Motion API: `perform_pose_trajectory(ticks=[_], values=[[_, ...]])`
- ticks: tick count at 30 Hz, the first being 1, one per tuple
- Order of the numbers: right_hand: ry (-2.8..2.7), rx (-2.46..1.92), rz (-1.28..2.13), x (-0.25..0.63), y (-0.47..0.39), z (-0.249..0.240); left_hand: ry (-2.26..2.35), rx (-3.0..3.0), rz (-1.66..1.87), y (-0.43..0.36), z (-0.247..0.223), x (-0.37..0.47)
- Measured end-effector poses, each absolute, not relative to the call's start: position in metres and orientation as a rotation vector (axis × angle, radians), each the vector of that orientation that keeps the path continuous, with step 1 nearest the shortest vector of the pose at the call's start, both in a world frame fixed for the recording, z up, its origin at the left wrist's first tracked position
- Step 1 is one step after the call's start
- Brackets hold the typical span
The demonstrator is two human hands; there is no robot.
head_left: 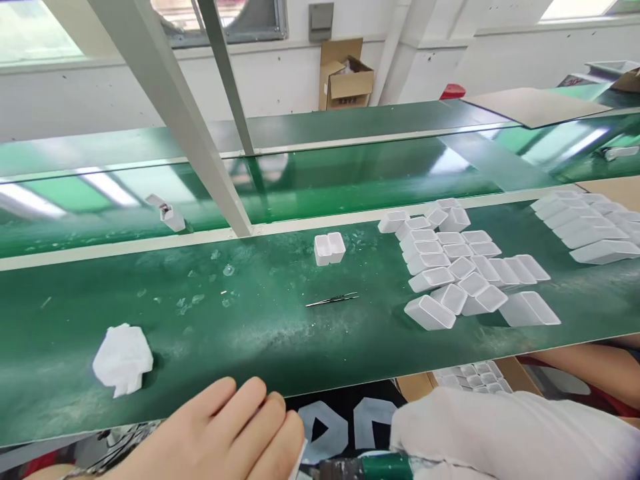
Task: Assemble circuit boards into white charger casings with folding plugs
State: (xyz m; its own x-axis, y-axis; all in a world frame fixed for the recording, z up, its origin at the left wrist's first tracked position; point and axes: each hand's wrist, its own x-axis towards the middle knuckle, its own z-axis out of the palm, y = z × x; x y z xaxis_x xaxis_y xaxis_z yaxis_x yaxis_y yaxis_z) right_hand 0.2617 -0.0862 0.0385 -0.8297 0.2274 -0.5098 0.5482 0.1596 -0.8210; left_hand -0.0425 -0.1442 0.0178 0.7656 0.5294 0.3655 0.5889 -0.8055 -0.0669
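My left hand (pixel 240 433), bare, is closed at the bottom edge of the view, its fingers curled together. A thin white edge shows beside its fingertips; what it belongs to is hidden. My right hand (pixel 480 430) wears a white glove and is closed around a green and dark tool handle (pixel 387 466), whose remainder lies out of view. On the green bench (pixel 260 360) beyond both hands lie metal tweezers (pixel 333 300). Behind them stand two small white open boxes (pixel 330 248), side by side. A folded white cloth-like piece (pixel 123 359) rests at the left.
Several white open boxes (pixel 450 257) stand grouped on the right, with another group (pixel 590 223) farther right. Below the bench edge, a carton (pixel 417 387) holds more. A slanted metal post (pixel 185 120) rises behind. Another person's arm (pixel 590 370) shows at the right.
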Motion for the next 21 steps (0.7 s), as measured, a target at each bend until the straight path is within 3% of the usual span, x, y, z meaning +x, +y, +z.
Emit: perform_pose_trajectory(ticks=[4, 8, 9, 12, 13, 15, 17, 19, 21], values=[[2.298, 0.918, -1.545, 0.252, -0.08, 0.021, -0.857, -2.853, -0.318, -0.115, 0.016, -0.038], [2.458, 1.366, -0.974, 0.243, -0.082, -0.009, -0.861, -2.684, -0.25, -0.075, -0.022, -0.036], [2.424, 1.384, -1.041, 0.245, -0.083, -0.014, -0.85, -2.685, -0.261, -0.068, -0.034, -0.039], [2.073, 1.209, -1.76, 0.26, -0.088, -0.028, -0.951, -2.702, -0.299, -0.058, -0.064, -0.056], [2.057, 1.29, -1.833, 0.265, -0.089, -0.034, -1.027, -2.728, -0.335, -0.059, -0.071, -0.063], [2.279, 1.666, -1.527, 0.272, -0.091, -0.053, -1.245, -2.805, -0.443, -0.065, -0.081, -0.076], [2.467, 2.056, -0.909, 0.271, -0.09, -0.079, -1.463, -2.869, -0.637, -0.073, -0.088, -0.082], [2.547, 2.151, -0.342, 0.261, -0.084, -0.106, -1.523, -2.894, -0.919, -0.081, -0.095, -0.082], [2.661, 2.093, -0.063, 0.247, -0.078, -0.126, -1.411, -2.893, -1.217, -0.088, -0.102, -0.076]])
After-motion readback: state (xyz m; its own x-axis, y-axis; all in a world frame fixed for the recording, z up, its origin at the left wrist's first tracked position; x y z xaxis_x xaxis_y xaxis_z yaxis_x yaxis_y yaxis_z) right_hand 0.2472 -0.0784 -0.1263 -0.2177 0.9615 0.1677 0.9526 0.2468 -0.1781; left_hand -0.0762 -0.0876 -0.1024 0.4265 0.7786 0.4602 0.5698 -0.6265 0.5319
